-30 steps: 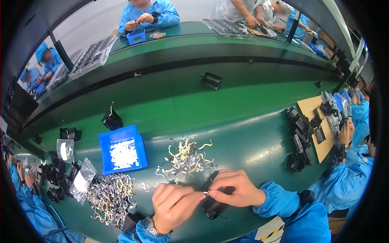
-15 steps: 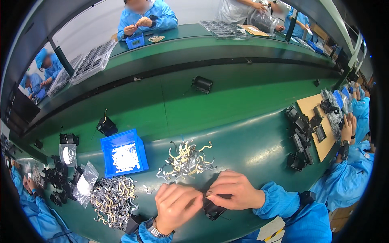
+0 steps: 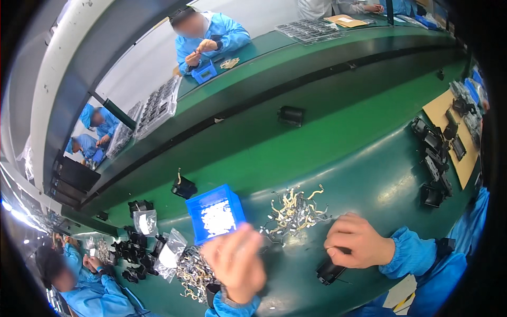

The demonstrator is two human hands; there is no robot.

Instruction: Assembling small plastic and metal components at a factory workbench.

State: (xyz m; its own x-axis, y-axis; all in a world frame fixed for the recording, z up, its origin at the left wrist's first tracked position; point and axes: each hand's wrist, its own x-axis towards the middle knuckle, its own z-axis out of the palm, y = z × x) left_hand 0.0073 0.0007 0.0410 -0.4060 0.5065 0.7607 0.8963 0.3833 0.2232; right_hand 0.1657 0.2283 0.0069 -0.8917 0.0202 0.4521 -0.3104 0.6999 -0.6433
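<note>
My right hand (image 3: 359,244) is closed on a black plastic housing (image 3: 329,272) on the green table, its fingertips at the top end; a thin dark wire sticks out at the lower side. My left hand (image 3: 236,264) is at the near edge of a blue bin (image 3: 241,203) full of small white pieces (image 3: 217,217). Motion smears its fingers, so whether they hold anything is unclear. Beyond the hands lies a loose heap of short cream, grey and black cables (image 3: 296,216). A larger cable heap (image 3: 193,272) sits left of my left hand, partly hidden by it.
Black housings (image 3: 134,253) and clear plastic bags (image 3: 171,256) lie at the left. More housings (image 3: 433,169) are at the right by a cardboard sheet (image 3: 441,113). Single housings (image 3: 290,115) stand on the far green strip. Co-workers (image 3: 211,39) sit across and at the left.
My left hand has left the housing and moved left to the blue bin. My right hand stays at the housing. The whole view has shifted, so the scene sits further right.
</note>
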